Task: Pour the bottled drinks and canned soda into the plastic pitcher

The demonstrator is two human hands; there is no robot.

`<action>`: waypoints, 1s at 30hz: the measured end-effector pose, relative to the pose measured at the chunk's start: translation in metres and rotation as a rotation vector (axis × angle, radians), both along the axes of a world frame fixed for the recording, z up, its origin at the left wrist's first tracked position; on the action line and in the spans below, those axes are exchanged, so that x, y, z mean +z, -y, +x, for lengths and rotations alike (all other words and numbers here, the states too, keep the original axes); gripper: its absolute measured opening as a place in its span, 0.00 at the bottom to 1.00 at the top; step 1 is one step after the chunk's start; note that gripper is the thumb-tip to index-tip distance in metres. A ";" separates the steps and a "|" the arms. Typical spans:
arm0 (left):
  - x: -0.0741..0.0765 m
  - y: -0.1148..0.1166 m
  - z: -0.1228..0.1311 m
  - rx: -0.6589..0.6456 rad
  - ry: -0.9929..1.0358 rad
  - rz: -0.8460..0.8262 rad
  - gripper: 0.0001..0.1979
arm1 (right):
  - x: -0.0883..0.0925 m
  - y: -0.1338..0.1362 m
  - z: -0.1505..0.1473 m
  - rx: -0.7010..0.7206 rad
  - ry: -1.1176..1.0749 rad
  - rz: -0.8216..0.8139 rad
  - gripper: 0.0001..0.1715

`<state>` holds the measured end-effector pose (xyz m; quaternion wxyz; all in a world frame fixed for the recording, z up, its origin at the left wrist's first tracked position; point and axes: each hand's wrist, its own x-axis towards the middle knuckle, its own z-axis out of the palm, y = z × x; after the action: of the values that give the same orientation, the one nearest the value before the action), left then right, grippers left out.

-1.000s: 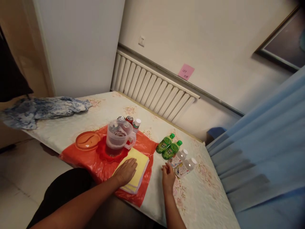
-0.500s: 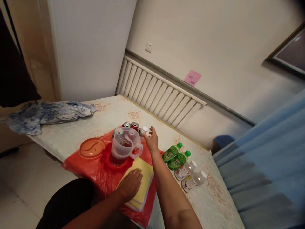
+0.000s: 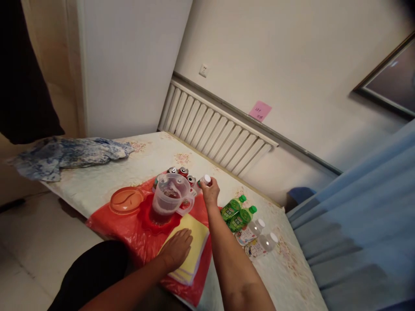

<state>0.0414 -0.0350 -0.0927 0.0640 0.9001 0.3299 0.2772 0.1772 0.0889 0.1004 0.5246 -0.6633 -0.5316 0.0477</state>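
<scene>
Both arms out: R hand (image 3: pixel 210 193) clasps white-capped bottle (image 3: pixel 206 178), L hand (image 3: pixel 177 249) flat, open on yellow cloth (image 3: pixel 197 235)

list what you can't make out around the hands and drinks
Head view only.
White-capped bottle: body hidden by the right hand gripping it.
Cans: only tops show behind the pitcher.
Yellow pad: partly covered by the flat left hand.
Pink note: writing too small.
Picture frame: cut off by the right edge.
</scene>
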 end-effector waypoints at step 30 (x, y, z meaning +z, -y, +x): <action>0.112 0.091 -0.034 -0.083 0.350 -0.718 0.41 | 0.002 0.278 0.019 0.228 -0.624 -0.021 0.33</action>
<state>0.0069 -0.1257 0.0189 0.4407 0.7723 0.3534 0.2906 0.1964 -0.1889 0.1027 0.6465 -0.5582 -0.4158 0.3124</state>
